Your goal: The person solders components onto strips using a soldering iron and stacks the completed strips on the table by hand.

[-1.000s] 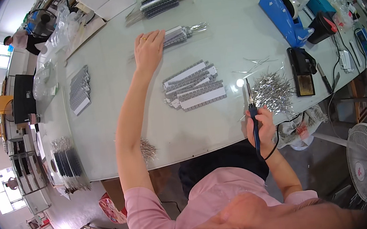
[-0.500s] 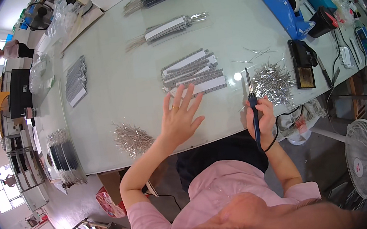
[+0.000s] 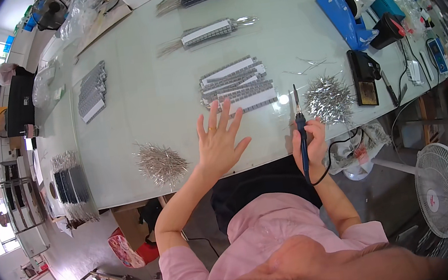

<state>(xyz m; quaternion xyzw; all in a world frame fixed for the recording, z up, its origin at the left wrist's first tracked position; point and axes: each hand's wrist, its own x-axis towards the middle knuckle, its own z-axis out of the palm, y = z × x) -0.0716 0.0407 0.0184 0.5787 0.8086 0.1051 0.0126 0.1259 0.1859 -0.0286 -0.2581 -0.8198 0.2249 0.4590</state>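
Observation:
My left hand (image 3: 218, 147) is open with its fingers spread over the table. Its fingertips reach the near edge of a stack of grey-and-white segmented strips (image 3: 247, 101); whether they touch it I cannot tell. In my right hand (image 3: 313, 141) is a soldering iron (image 3: 302, 130) with a dark blue handle, its metal tip pointing away from me. Just right of the tip lies a heap of short silvery wire pieces (image 3: 329, 100). A second heap of wire pieces (image 3: 161, 163) lies left of my left hand. A few loose wires (image 3: 311, 66) lie beyond the iron.
Bundles of strips with wires (image 3: 208, 32) lie farther back, and more grey strips (image 3: 93, 91) at left. A blue tape dispenser (image 3: 344, 16), a dark cup (image 3: 387, 30) and a soldering stand (image 3: 364, 81) occupy the right. The iron's cord (image 3: 333, 152) hangs near the table edge. A fan (image 3: 441, 190) stands at lower right.
The whole view has shifted slightly. My left hand has drawn back a little from the strips, its fingers still spread. My right hand keeps the soldering iron, now held more upright in the picture.

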